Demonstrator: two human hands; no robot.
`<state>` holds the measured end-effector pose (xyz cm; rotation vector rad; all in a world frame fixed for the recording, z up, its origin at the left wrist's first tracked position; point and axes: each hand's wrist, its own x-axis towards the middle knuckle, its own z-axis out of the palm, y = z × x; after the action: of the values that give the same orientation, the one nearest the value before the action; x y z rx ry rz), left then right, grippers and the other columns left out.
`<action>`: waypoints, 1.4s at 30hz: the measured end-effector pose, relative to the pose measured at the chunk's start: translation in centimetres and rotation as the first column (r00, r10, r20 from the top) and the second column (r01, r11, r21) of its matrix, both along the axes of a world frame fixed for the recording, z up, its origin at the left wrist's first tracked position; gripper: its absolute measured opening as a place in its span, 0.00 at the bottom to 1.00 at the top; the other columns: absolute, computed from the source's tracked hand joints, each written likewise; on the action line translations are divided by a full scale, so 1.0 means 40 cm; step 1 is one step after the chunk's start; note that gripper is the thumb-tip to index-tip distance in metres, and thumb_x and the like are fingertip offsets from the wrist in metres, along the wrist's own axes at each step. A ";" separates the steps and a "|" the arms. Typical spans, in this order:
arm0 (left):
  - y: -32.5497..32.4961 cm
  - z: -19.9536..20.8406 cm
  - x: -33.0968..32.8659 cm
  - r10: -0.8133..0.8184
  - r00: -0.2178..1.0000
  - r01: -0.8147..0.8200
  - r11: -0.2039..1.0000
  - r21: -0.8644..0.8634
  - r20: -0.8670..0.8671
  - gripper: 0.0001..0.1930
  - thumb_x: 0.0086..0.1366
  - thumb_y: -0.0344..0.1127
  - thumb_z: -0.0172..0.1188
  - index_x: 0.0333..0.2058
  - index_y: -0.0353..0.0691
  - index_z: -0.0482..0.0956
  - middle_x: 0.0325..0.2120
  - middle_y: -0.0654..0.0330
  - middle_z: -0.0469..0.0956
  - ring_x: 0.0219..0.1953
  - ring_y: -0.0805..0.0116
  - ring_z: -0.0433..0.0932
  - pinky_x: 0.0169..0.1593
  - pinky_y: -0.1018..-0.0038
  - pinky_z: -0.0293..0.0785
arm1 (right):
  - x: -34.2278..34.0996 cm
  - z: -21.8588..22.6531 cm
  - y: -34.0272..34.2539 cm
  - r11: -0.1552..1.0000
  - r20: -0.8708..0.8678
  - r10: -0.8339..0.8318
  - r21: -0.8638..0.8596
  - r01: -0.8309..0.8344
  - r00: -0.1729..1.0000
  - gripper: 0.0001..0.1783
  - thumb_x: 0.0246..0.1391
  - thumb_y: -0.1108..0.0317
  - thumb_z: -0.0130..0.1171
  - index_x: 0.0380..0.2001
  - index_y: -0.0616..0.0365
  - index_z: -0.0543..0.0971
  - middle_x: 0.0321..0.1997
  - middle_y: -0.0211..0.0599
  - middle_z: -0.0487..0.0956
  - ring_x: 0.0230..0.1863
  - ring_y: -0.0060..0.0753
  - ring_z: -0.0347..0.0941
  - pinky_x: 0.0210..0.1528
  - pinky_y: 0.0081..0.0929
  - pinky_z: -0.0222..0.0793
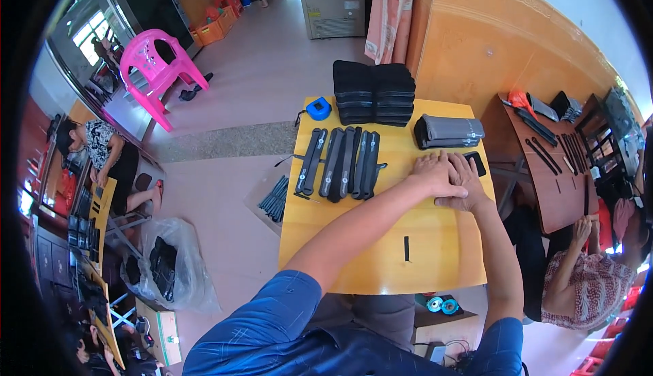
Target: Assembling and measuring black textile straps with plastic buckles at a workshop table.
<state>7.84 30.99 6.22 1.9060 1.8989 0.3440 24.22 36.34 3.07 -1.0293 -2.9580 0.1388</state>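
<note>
My left hand (pixel 433 172) and my right hand (pixel 465 184) lie close together at the right side of the yellow table (pixel 354 253), their fingers stretched forward and the thumbs overlapping. Anything under the palms is hidden. Beside the right fingers lies a black phone-like slab (pixel 478 164), partly covered. A folded grey fabric bundle (pixel 449 132) sits just beyond the hands. To their left, several dark padded strips (pixel 339 164) rest side by side in groups. A stack of folded black fabric pieces (pixel 373 97) stands at the far edge. One short black strip (pixel 407 248) lies nearer me.
A blue tape measure (pixel 318 108) sits at the table's far left corner. Thin dark rods (pixel 274 200) lie in plastic beyond the left edge. At right, a person sits by a brown table (pixel 544 172). Left are a pink chair (pixel 155 63), a clear bag (pixel 178 260) and another seated person.
</note>
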 end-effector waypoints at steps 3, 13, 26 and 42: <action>0.010 -0.041 -0.031 0.005 0.998 0.002 0.994 -0.106 0.068 0.77 0.37 0.74 0.75 0.75 0.27 0.47 0.71 0.36 0.61 0.72 0.43 0.63 0.75 0.54 0.57 | 0.001 -0.010 -0.003 1.000 -0.040 0.027 0.006 -0.026 0.999 0.69 0.31 0.43 0.80 0.76 0.47 0.56 0.74 0.43 0.60 0.80 0.50 0.48 0.80 0.60 0.40; -0.012 -0.057 -0.049 -0.063 0.993 0.059 0.997 -0.046 -0.101 0.68 0.39 0.53 0.85 0.73 0.29 0.52 0.63 0.42 0.71 0.66 0.45 0.71 0.67 0.55 0.71 | 0.033 0.025 0.028 0.992 -0.129 0.034 -0.116 -0.049 0.991 0.54 0.48 0.43 0.70 0.74 0.51 0.60 0.76 0.48 0.61 0.79 0.52 0.52 0.80 0.58 0.40; 0.008 -0.071 -0.054 -0.104 0.982 0.085 0.989 -0.121 -0.158 0.70 0.39 0.60 0.84 0.73 0.30 0.51 0.69 0.42 0.64 0.71 0.42 0.62 0.71 0.51 0.64 | -0.015 -0.027 0.091 0.980 -0.184 -0.186 0.041 0.197 0.965 0.31 0.69 0.37 0.44 0.54 0.49 0.82 0.58 0.43 0.79 0.66 0.48 0.68 0.74 0.57 0.50; 0.014 -0.080 -0.014 -0.098 0.985 0.098 0.995 -0.010 -0.142 0.72 0.36 0.64 0.82 0.72 0.28 0.54 0.66 0.43 0.68 0.70 0.46 0.66 0.73 0.50 0.58 | -0.021 -0.065 0.044 0.931 -0.279 -0.254 0.188 0.312 0.926 0.26 0.69 0.42 0.46 0.41 0.49 0.84 0.47 0.41 0.82 0.57 0.48 0.74 0.67 0.56 0.57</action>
<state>7.29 31.55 3.01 2.0629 1.8839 0.1792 23.38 38.10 0.49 -1.2839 -2.4956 -0.0708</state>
